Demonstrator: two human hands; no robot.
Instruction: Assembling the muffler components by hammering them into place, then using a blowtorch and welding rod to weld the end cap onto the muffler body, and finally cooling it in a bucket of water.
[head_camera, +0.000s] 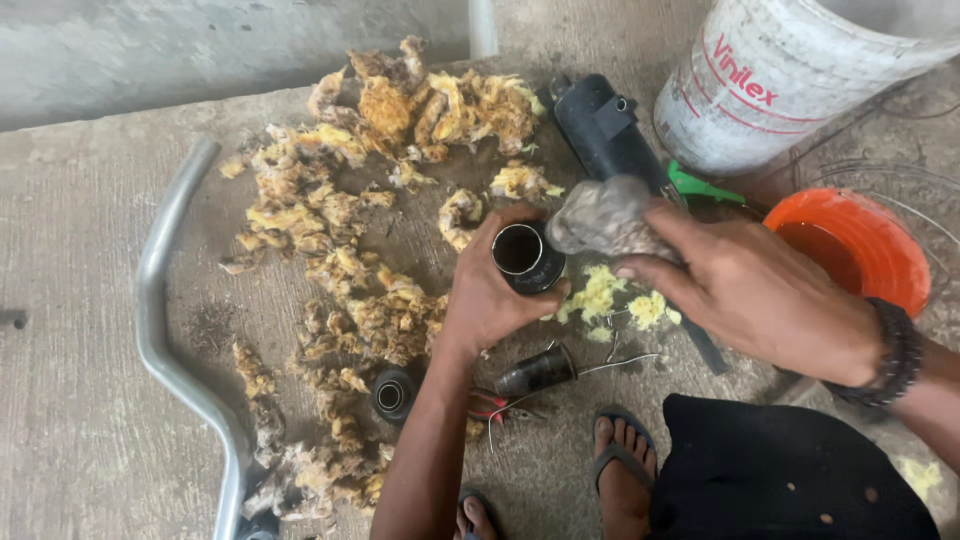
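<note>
The tube (527, 258) was black, with a shiny silver rim. The rag (600, 217) was grey and dirty brown. The wadding (340, 250) was yellow, orange and brown, in patches; some scraps (610, 297) were brighter yellow. The muffler (605, 135) was black. The bent pipe (170, 330) was silver. The bucket (780, 90) was white with red letters and grey stains. The bowl (860, 245) was orange. The clip (700, 186) was green. The floor (80, 300) was grey. The bracelet (895, 355) was black.
</note>
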